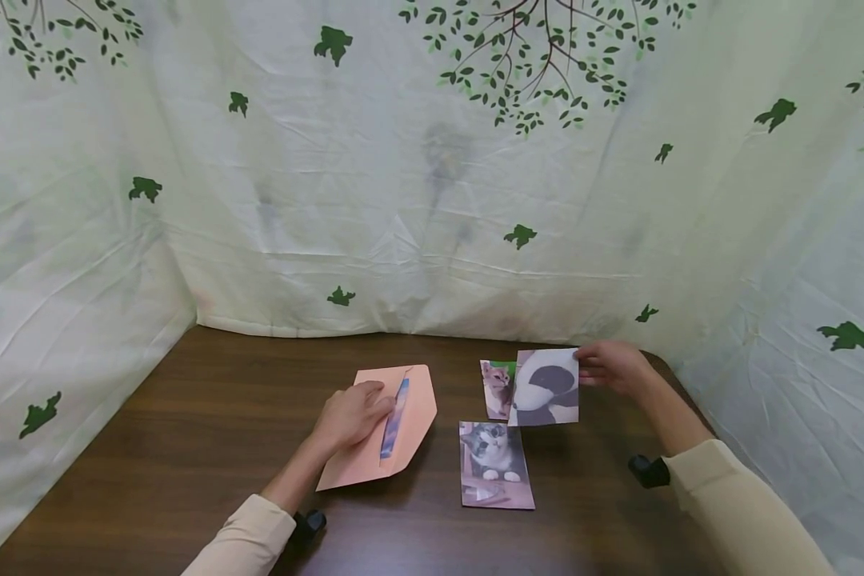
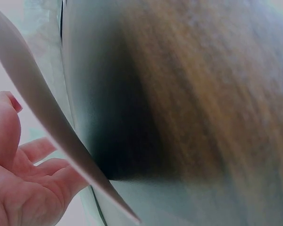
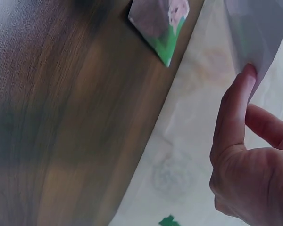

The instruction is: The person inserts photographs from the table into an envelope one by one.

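envelope: one, peach paper envelope [image 1: 353, 472], smooth and matte, its pointed flap [image 1: 423, 388] spread toward the right; tilted, right side raised off the table, dark shadow below.
left hand: left hand [image 1: 353, 412] grips the envelope, fingers bent over the upper face; fingertips partly hidden.
inside the envelope: one blue-and-violet printed strip [image 1: 396, 416], long and narrow, showing between the paper layers just beside the fingers.
loose prints: three, thin and rectangular, all right of the envelope.
print in hand: black-and-white print [image 1: 547, 388], rounded dark and pale patches; lifted, its left edge overlapping the next print in the head view.
right hand: right hand [image 1: 612, 366] pinches that print by its right edge, thumb and fingers close together.
far print: kitten print [image 1: 496, 392], bright green at the top, flat on the wood, partly covered from view.
near print: grey-cat print [image 1: 495, 472], white paws, flat, nearest the person.
table: one, dark brown table [image 1: 209, 432], streaked wood grain.
backdrop: creased white cloth [image 1: 288, 184]; ten separate dark green leaf shapes, three leafy sprays.
sleeves: two, soft cream fabric; left sleeve [image 1: 248, 532], right sleeve [image 1: 742, 496].
wrist gear: two small rounded black pieces [image 1: 650, 471], one by each wrist.
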Action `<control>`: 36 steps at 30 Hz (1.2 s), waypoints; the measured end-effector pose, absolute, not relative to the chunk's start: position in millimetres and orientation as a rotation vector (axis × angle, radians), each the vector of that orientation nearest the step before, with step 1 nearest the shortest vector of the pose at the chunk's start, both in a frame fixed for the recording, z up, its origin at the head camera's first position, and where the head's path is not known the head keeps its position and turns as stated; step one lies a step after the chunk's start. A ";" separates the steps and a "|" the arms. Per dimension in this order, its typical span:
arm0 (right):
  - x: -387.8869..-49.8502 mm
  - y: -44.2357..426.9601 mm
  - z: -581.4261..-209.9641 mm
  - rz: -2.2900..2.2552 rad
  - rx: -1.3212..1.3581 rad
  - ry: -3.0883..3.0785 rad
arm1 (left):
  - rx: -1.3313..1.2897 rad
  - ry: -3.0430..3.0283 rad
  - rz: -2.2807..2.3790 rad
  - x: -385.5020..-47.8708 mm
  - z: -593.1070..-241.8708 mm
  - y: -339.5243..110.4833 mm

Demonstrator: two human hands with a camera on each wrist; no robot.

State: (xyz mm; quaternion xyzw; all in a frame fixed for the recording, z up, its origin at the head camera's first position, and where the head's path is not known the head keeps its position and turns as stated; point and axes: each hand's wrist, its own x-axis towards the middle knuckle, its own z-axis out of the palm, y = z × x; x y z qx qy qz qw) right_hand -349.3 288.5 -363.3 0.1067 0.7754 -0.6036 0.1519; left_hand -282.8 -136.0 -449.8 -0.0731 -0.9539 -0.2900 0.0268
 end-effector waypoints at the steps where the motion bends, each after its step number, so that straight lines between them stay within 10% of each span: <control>1: -348.8 285.8 -363.1 -1.737 0.302 2.223 | -0.227 -2.946 -0.895 -283.0 -449.7 -135.8; 36: -349.2 191.6 -370.2 -1.866 0.138 2.122 | -0.220 -2.957 -0.900 -279.8 -445.0 -134.0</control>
